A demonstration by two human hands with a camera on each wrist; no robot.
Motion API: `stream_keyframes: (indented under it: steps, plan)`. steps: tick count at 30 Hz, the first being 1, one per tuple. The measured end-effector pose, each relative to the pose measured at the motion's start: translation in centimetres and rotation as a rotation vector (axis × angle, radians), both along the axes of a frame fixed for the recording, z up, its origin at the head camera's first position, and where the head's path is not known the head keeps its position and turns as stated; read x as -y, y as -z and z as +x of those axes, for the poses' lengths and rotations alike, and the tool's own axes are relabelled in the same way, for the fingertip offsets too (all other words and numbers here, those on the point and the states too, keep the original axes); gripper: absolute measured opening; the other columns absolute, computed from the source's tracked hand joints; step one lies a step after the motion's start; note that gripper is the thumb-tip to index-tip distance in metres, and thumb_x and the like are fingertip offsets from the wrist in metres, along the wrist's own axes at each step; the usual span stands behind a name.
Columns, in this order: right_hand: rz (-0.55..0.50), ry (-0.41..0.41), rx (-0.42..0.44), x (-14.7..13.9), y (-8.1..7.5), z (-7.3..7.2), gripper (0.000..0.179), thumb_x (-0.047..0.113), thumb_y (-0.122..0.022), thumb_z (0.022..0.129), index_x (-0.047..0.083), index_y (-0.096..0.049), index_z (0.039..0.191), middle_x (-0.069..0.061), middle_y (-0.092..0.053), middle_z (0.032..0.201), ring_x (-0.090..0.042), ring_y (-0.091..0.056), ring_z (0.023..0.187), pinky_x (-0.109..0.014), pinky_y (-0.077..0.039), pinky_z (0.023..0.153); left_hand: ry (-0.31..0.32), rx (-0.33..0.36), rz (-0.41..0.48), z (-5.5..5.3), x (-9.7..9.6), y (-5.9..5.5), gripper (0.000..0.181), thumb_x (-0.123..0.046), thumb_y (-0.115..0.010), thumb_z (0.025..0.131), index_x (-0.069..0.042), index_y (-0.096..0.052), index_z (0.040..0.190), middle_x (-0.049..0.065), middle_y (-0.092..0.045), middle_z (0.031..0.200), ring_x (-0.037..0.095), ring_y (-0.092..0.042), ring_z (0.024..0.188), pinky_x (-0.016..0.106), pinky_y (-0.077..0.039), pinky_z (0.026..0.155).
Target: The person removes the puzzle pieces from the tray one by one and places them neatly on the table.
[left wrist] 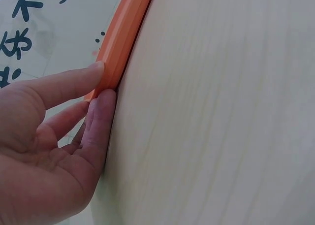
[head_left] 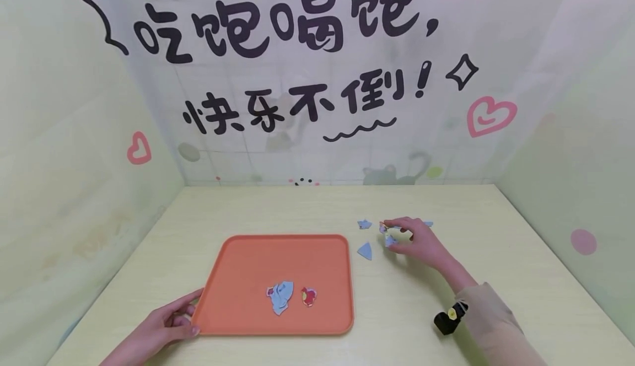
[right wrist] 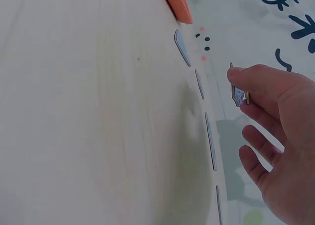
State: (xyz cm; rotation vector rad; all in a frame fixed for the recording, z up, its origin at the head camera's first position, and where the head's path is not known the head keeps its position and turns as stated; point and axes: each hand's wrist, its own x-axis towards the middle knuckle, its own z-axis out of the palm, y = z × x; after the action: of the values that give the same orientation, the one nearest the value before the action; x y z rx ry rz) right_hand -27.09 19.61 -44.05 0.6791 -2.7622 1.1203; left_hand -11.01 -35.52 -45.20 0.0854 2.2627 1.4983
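Observation:
My left hand [head_left: 166, 322] grips the near-left corner of an orange tray [head_left: 278, 256]. In the left wrist view, the thumb lies on the orange rim [left wrist: 114, 52] and fingers are at its underside. My right hand [head_left: 419, 245] is raised over the table to the tray's right. Its thumb and index finger pinch a small flat light-blue printed piece [right wrist: 238, 94]; a second edge beside it may be another piece. On the tray lie a cluster of light-blue pieces [head_left: 283, 299] and a red printed piece [head_left: 309, 296].
Right of the tray, loose light-blue pieces lie on the pale wood table [head_left: 397, 311]: a triangular one [head_left: 365, 251], a jagged one [head_left: 364, 224] and a piece [head_left: 429, 224] partly behind my right hand. Printed cloth walls [head_left: 317, 156] enclose the table's back and sides.

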Motion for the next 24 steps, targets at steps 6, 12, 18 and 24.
stream_keyframes:
  steps: [6,12,18,24]
  plan:
    - [0.036,-0.024,-0.006,-0.9,0.4,0.0,0.052,0.016,-0.079,0.082,0.010,-0.063,0.131,-0.012,-0.064,0.130,-0.034,-0.058,0.109,-0.038,-0.049,0.079,0.018,-0.013,0.009,0.1,0.1,0.0,0.082,-0.014,-0.061,0.097,0.012,-0.007,0.152,0.001,-0.052,0.113,-0.002,-0.053,0.090,0.020,-0.051,0.078]
    - [0.078,-0.040,0.012,-1.6,0.7,0.1,0.052,0.016,-0.079,0.082,0.008,-0.063,0.131,-0.013,-0.065,0.130,-0.035,-0.060,0.109,-0.047,-0.051,0.087,-0.008,-0.001,-0.018,0.0,-0.1,-0.2,0.083,-0.016,-0.063,0.097,0.011,-0.009,0.153,0.003,-0.052,0.113,-0.001,-0.052,0.089,0.020,-0.051,0.077]
    - [0.147,-0.024,0.032,-1.9,1.2,0.3,0.053,0.017,-0.081,0.079,0.009,-0.065,0.129,-0.014,-0.065,0.126,-0.031,-0.060,0.104,-0.042,-0.048,0.088,-0.033,0.003,-0.058,0.0,-0.2,-0.3,0.084,-0.018,-0.065,0.095,0.010,-0.012,0.153,0.004,-0.052,0.113,0.000,-0.052,0.089,0.021,-0.050,0.076]
    - [0.147,-0.035,0.081,-1.8,1.4,0.1,0.050,0.015,-0.081,0.079,0.010,-0.065,0.126,-0.014,-0.063,0.126,-0.027,-0.057,0.104,-0.042,-0.046,0.091,-0.021,0.001,-0.049,0.1,-0.2,-0.2,0.083,-0.017,-0.064,0.096,0.010,-0.011,0.153,0.004,-0.051,0.113,-0.001,-0.051,0.089,0.021,-0.050,0.076]
